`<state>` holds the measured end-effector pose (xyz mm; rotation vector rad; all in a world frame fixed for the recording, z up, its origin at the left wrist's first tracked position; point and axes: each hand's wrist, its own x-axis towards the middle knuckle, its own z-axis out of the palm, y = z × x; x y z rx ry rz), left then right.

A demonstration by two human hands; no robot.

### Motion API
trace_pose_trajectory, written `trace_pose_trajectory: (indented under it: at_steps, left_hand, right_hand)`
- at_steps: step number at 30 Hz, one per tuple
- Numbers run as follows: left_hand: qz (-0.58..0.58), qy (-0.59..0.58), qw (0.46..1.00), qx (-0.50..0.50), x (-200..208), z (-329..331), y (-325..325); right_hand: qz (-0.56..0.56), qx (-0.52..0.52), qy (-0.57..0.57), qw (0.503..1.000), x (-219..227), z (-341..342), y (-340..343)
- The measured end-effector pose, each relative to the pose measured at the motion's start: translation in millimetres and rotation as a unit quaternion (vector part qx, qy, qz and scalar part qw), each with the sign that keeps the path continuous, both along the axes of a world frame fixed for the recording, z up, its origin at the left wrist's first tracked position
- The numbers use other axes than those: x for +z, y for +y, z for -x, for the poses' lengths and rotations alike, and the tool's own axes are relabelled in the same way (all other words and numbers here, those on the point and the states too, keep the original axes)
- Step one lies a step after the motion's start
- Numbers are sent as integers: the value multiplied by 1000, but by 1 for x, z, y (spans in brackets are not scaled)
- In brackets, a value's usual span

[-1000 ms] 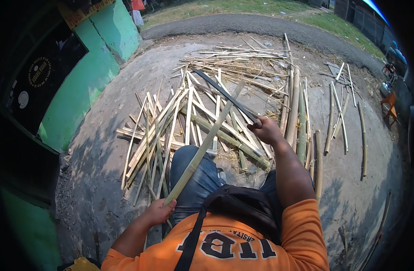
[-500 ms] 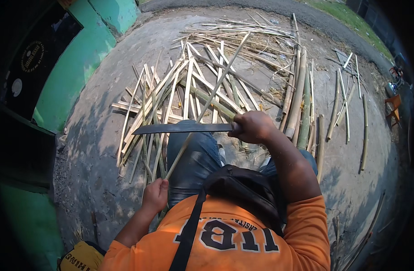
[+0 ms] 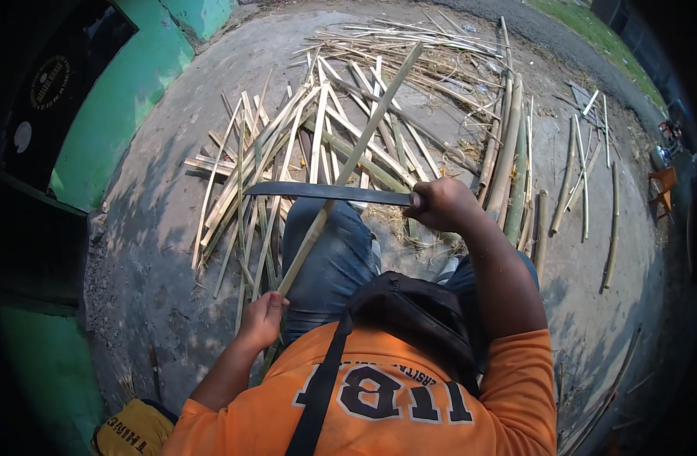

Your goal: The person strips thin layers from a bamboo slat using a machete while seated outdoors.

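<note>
My right hand [image 3: 446, 205] is closed round the handle of a machete [image 3: 363, 194]. Its long dark blade points left above my knee and lies across a bamboo strip [image 3: 306, 247]. The near end of that strip is in my left hand [image 3: 263, 318], thumb on top, beside my left thigh. From there it slants up and away to the right, broad side showing. Beyond my knees a heap of split bamboo strips [image 3: 316, 140] is spread on the ground.
Whole bamboo poles [image 3: 508, 156] lie lengthwise to the right of the heap, with thinner pieces [image 3: 613, 228] farther right. A green wall [image 3: 112, 129] stands on the left. A black bag [image 3: 409, 311] rests on my lap. A yellow cloth item [image 3: 135, 429] sits at lower left.
The bamboo strip has rolled from a narrow side to a broader one. The machete and my right hand have shifted slightly right and away from me along it.
</note>
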<state>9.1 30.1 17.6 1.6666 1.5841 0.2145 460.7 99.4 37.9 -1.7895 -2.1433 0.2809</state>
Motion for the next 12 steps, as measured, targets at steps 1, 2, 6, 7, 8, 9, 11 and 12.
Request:
trace_pose_trajectory:
  at_steps: [1,2,6,7,8,9,11,12]
  left_hand:
    - [2,0,1000,2,3,-3,-2]
    - [-13,-8,1000,-5,6,-7,-4]
    - [-75,13,997,-28,0,-7,-9]
    - [-73,13,997,-29,1,-9,-9]
    - [-58,1,998,-36,3,-10,-8]
    - [-42,-10,998,-43,4,-12,-8]
    - [-49,-7,997,-51,3,-12,-9]
    - [-56,-4,997,-59,3,-13,-9]
  right_hand:
    - [-1,11,11,1000,-1,0,-1]
    - [-2,22,21,1000,-1,0,-2]
    - [-3,40,26,999,4,7,-2]
    - [-4,50,32,998,2,8,-2]
    - [-6,60,37,997,0,9,-3]
    - [-4,60,38,997,-1,10,-4]
    - [16,68,37,997,2,15,-4]
    - [17,68,38,997,1,15,-4]
